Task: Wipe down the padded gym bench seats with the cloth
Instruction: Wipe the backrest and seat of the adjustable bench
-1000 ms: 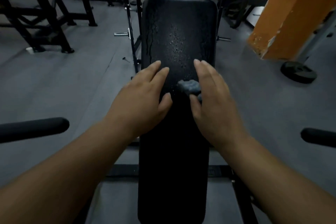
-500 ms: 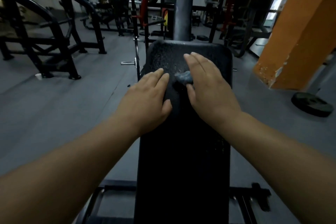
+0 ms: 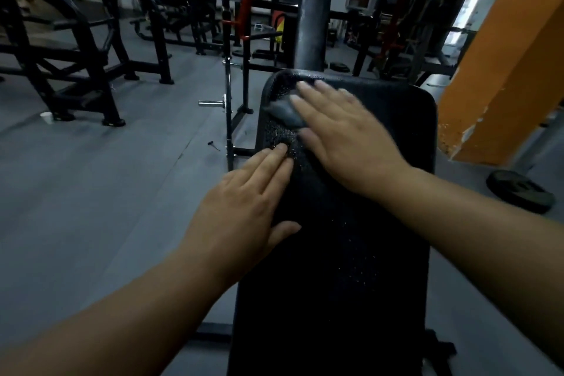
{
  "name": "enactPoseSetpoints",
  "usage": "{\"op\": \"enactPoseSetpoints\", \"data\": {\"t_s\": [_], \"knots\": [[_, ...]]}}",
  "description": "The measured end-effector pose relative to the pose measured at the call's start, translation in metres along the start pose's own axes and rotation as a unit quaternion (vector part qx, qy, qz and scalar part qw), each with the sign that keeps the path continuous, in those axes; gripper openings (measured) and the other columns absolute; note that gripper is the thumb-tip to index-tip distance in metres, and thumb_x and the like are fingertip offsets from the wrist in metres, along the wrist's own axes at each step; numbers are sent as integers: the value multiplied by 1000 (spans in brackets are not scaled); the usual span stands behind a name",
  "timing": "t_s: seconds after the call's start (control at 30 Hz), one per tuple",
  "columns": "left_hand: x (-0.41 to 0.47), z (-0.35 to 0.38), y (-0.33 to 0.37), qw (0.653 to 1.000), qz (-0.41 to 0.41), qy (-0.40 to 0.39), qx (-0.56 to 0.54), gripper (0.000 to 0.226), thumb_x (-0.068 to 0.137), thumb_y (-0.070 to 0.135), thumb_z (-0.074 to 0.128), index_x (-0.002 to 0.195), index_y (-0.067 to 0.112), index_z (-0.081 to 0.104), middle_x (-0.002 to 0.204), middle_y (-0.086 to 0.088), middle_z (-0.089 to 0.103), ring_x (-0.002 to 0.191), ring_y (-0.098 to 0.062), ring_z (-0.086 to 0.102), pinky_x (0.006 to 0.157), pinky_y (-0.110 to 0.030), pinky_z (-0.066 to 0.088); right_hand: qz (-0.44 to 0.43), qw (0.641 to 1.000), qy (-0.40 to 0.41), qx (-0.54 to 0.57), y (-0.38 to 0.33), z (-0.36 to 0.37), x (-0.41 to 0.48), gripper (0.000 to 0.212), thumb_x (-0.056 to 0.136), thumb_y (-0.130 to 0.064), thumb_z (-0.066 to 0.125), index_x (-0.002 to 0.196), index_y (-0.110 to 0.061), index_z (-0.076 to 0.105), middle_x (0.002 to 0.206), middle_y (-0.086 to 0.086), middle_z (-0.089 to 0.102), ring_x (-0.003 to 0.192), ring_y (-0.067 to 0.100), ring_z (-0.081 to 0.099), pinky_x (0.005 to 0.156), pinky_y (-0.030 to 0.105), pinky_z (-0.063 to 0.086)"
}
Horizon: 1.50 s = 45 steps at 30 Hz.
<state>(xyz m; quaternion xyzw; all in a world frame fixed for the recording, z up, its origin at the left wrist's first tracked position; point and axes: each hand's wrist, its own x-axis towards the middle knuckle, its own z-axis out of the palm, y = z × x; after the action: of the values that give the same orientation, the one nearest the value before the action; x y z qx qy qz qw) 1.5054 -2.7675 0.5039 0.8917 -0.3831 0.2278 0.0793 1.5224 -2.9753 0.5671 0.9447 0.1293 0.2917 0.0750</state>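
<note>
Under right hand point(image 3: 341, 137): cloth point(image 3: 283, 111) | left hand point(image 3: 244, 210) flat on bench pad point(image 3: 351, 253)

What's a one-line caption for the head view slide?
Right hand presses a grey cloth near the far end of the droplet-speckled bench pad; left hand rests flat on its left edge.

A single wide-angle view from the person's head looks forward and down along the bench point(image 3: 351, 253), from its near end toward its far edge, close above it.

Black bench pad point(image 3: 360, 223), grey cloth point(image 3: 285, 111), orange pillar point(image 3: 500, 70).
</note>
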Motion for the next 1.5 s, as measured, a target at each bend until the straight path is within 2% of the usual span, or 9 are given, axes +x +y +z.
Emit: {"op": "enactPoseSetpoints", "data": {"t_s": [0.17,0.33,0.5,0.7,0.87,1.03,1.2,1.37,1.5], "knots": [[24,-22,0,1000,-20,19,4,81,72,65,64,132,11,55,138,-9,54,117,-30,56,94,-42,49,220,972,82,21,-7,6,31,51,104,-33,33,152,-16,37,162,11,30,151,31,21,123,46,12],[39,-21,1,999,-35,2,14,97,74,59,73,147,4,40,154,-13,35,142,-31,35,117,-41,30,33,999,30,2,15,8,-65,53,99,-20,42,151,-15,42,159,14,36,147,35,31,120,48,22],[40,-23,8,999,-50,-7,-13,99,81,61,67,156,10,24,163,-6,17,150,-24,19,119,-37,24,256,962,89,14,45,-3,-17,55,101,-25,36,155,-15,34,164,14,21,152,34,15,123,49,12],[40,-26,10,998,-57,-19,-10,101,79,58,71,154,7,29,162,-8,23,148,-26,25,118,-38,26,64,997,35,13,60,2,-101,53,101,-25,37,151,-6,41,159,16,34,149,34,27,120,51,26],[42,-25,12,998,-57,-20,-3,100,77,56,73,153,5,31,161,-11,25,147,-30,27,118,-42,27,258,959,115,33,35,5,-45,52,100,-20,41,150,-7,40,160,17,32,150,36,22,122,51,18],[40,-24,8,998,-61,-18,-11,100,77,58,71,154,8,29,161,-7,24,147,-28,25,116,-46,31,22,999,36,23,47,8,-142,51,95,-9,47,146,-3,48,156,17,39,145,35,35,117,51,31],[42,-21,7,998,-57,-26,-10,101,79,60,66,155,8,25,162,-8,21,149,-28,21,119,-46,27,229,964,125,43,32,10,-93,53,94,-13,42,145,1,47,155,21,39,146,39,31,122,48,22],[40,-22,11,998,-51,-20,-1,100,80,55,70,155,6,27,162,-10,22,149,-30,23,120,-42,22,16,997,50,59,-3,25,-174,49,92,-5,46,141,-1,53,153,17,43,144,34,38,115,51,35],[40,-21,8,998,-53,-21,-16,100,82,57,66,157,9,21,164,-7,15,151,-25,15,121,-42,21,110,990,80,30,19,18,-143,54,89,-11,43,141,1,52,152,19,44,143,35,39,113,53,36]]}}
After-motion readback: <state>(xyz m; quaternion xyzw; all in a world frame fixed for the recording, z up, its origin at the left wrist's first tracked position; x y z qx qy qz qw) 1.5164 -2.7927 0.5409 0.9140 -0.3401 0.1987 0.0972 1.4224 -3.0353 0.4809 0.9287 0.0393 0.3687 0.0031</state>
